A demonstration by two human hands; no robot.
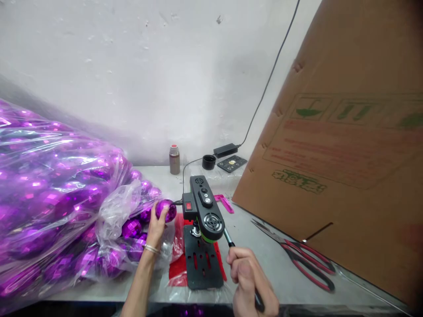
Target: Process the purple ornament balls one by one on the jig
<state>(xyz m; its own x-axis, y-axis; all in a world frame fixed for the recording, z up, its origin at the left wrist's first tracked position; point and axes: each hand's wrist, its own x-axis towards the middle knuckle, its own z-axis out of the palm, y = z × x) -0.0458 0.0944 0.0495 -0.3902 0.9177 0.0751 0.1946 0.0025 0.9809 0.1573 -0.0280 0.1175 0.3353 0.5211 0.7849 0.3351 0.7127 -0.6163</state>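
Note:
My left hand (157, 223), with a band at the wrist, has its fingers around a shiny purple ball (168, 211) beside the open end of a clear bag (114, 207) full of such balls. In my right hand (249, 275) is the black-ended metal lever (228, 237) of a black machine (207, 207), the fingers wrapped round it. The machine has a red switch (188, 205) on its left side and a slotted black base plate (202, 275) below, which lies over red sheeting (177, 269).
Large scissors (297, 255) lie at the right, by a big leaning cardboard box (330, 154). Along the wall stand a bottle (174, 160), a black round cup (209, 162), a power adapter (226, 150) and a dark flat panel (231, 163). A pink strip (226, 203) lies behind the machine.

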